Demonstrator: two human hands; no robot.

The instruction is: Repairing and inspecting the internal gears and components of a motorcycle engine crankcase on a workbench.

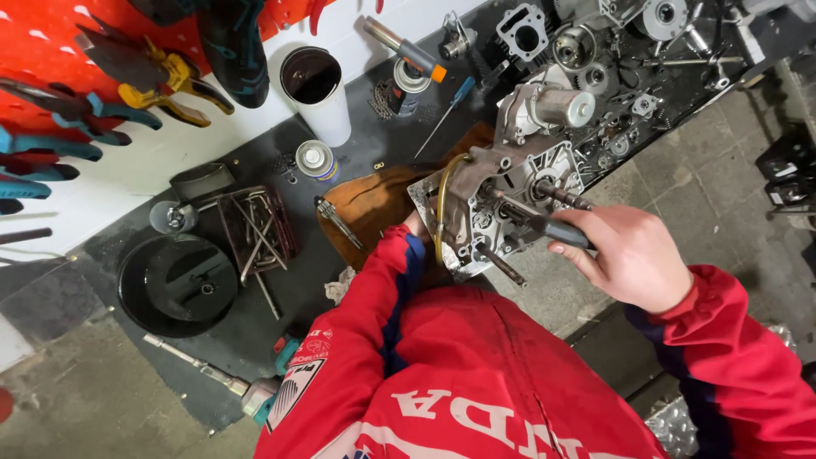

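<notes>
On the dark tabletop (357, 127), head view, I log the following.

Item one: engine crankcase (501, 200), grey cast metal, tilted, resting on a brown cloth (374, 204) near the tabletop's front edge. A yellowish hose (441, 204) curves along its left side, and steel shafts stick out of its face toward me.

Item two: my right hand (633, 255), fingers (571, 251) clenched around the dark handle of a hand tool (544, 225). The tool's shank runs up-left to the crankcase face; I cannot tell what kind of tip it has.

Item three: my left hand (415, 225), mostly hidden behind its red sleeve and the crankcase. It touches the case's lower left edge; I cannot tell whether its fingers are gripping or just pressed against it.

Surroundings, left to right: round black pan (177, 283); shallow tray of loose steel tools (255, 229); small spray can (316, 160) seen from the top; white cup (319, 89) with dark liquid; gas torch (408, 59) with an orange collar; blue-handled screwdriver (446, 110), lying just behind the crankcase. Further engine parts (595, 59) lie crowded along the back right of the tabletop. Pliers (161, 85) with yellow and blue grips hang on a red pegboard at upper left.
</notes>
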